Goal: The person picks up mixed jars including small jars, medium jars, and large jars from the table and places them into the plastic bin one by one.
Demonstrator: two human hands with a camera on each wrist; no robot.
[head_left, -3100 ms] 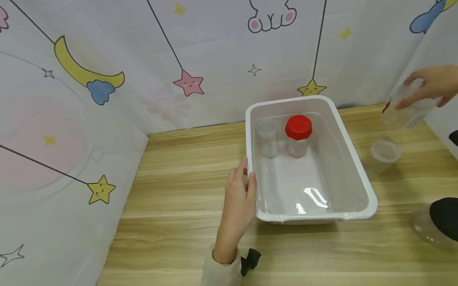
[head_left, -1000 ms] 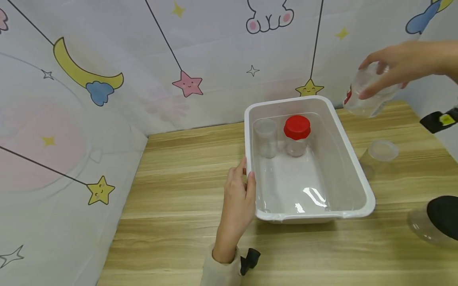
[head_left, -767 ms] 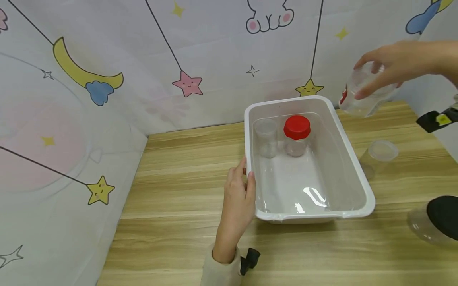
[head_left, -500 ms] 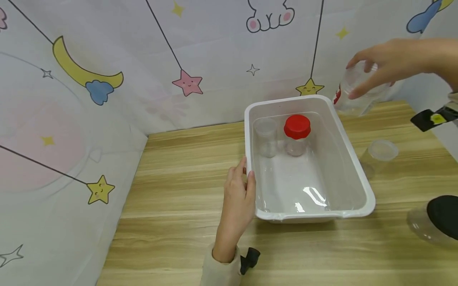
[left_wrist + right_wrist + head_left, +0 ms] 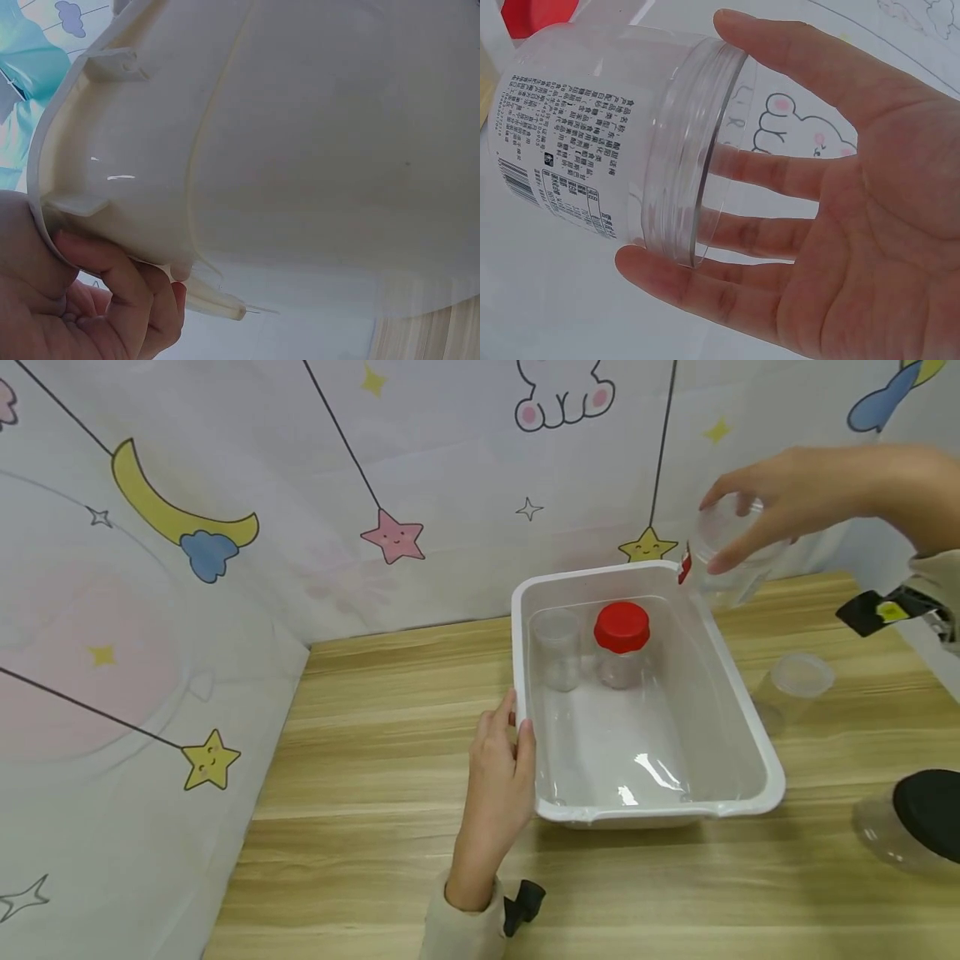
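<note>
A white plastic tub stands on the table. My left hand grips its left rim; the left wrist view shows the fingers curled under that rim. My right hand holds a clear plastic jar above the tub's far right corner. In the right wrist view, thumb and fingers spread around the jar's threaded neck, and a printed label shows on its side. Inside the tub, at the far end, stand a red-lidded clear jar and a clear cylindrical container.
Right of the tub stands another clear container with a translucent top. Nearer, a clear jar with a black lid is partly cut off by the frame edge. A cartoon-printed cloth hangs behind the wooden table.
My right hand has carried the clear jar leftward, from over the table at the right to the tub's far right corner. The left hand keeps its place on the rim.
</note>
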